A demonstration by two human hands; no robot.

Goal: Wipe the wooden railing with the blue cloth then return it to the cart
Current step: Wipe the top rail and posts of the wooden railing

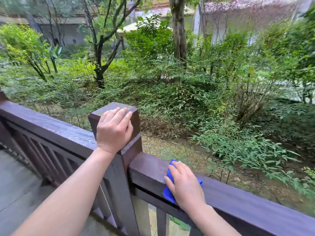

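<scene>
A dark brown wooden railing (pixel 255 203) runs from the left edge to the lower right, joined at a square corner post (pixel 134 114). My left hand (pixel 114 128) lies flat over the post's top and near face, holding nothing. My right hand (pixel 185 184) presses a blue cloth (pixel 167 193) onto the top of the rail just right of the post. Most of the cloth is hidden under my palm; blue folds show at my fingertips, wrist side and far edge. No cart is in view.
The rail section left of the post (pixel 51 126) carries water droplets, with slatted balusters below. Grey deck boards (pixel 20 188) lie at the lower left. Beyond the railing are shrubs, trees (pixel 178 31) and bare ground.
</scene>
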